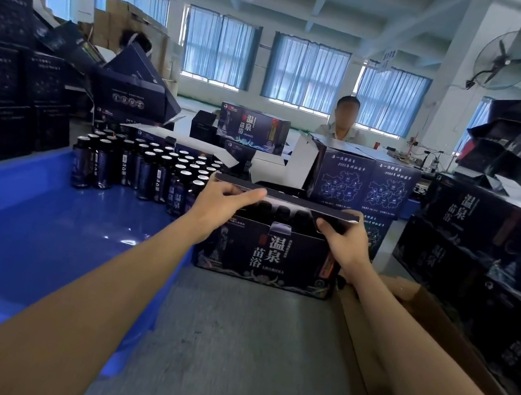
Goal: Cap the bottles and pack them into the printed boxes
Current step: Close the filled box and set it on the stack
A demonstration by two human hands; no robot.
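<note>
Printed box upright on the counter, between both hands, dark bottle tops showing inside. Left hand gripping the raised lid flap at its left end, right hand curled round its right end. Loose bottles just left, in the blue tray.

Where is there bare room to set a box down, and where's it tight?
Bare grey tabletop lies in front of the printed box, between the blue tray and the brown carton. The tray's near floor is bare too. Crowded: bottles in the tray's far corner, stacked boxes to the right.
</note>
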